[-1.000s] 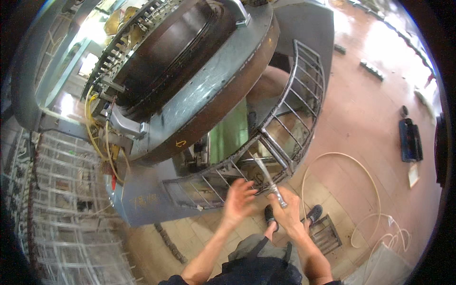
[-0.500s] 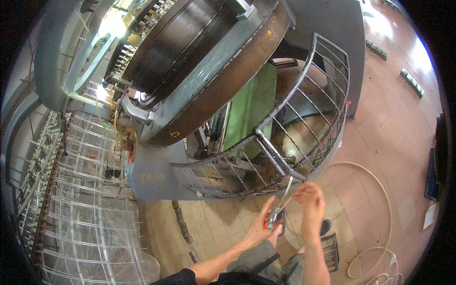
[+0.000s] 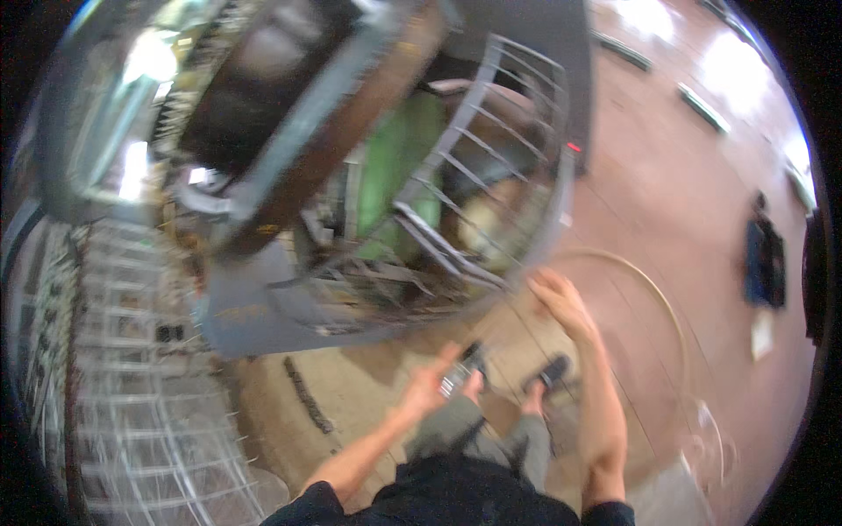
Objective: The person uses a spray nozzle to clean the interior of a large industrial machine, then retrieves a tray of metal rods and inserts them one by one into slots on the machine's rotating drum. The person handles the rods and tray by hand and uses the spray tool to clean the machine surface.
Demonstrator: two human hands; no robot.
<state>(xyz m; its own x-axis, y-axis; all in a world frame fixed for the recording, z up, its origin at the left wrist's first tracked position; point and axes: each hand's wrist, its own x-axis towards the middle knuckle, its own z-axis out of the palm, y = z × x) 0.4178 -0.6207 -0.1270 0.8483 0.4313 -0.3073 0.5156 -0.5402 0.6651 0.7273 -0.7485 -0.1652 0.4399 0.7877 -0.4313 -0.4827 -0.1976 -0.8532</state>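
My left hand (image 3: 424,391) is closed around a short silver hand tool (image 3: 456,377) in front of my legs. Motion blur smears the tool, and its exact kind cannot be told. To the right, my right hand (image 3: 561,302) is raised just beyond the near corner of a curved metal guard rail (image 3: 447,250). Its fingers are loosely bent and apart, with nothing visible between them. A gap separates this hand from the rail.
A large round machine (image 3: 289,88) with a green panel (image 3: 395,167) stands ahead. At left is a wire rack (image 3: 158,368). A pale hose (image 3: 653,285) curves over the tiled floor (image 3: 631,210) on the right. Dark blocks (image 3: 307,394) line the floor by the rack.
My view has swung, so the machine appears farther left. My right hand has moved away from the left hand and the tool. The tool's long thin shaft, clear before, is now lost in blur.
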